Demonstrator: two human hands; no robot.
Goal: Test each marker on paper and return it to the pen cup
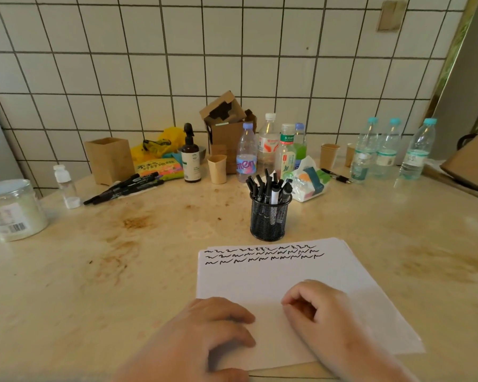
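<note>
Resting hands: the left hand (204, 326) lies with relaxed fingers on the near left corner of the stack of white paper sheets (329, 282), pinning it; the right hand (312, 307) sits on the sheet with fingers loosely curled.
Grip: neither hand holds a marker; both are empty, the left spread flat, the right slack and half closed on nothing.
Paper: it lies at the near edge of the stained beige stone tabletop (122, 271), its far end covered by three rows of black squiggles (262, 255).
Pen cup: the black wire-mesh pen cup (269, 219) stands upright just beyond the paper's far edge, packed with black markers (268, 188), tips or caps up.
Loose markers: several more black markers (127, 187) lie in a bundle toward the far left of the tabletop, beside a plain wooden box (111, 158).
Step in hand: apparently a pause between markers, with none out for testing.
Next move: probably the right hand reaches over the paper to the cup, pinches one marker and lifts it straight up so the cup does not tip, while the left keeps the sheet pinned.
</note>
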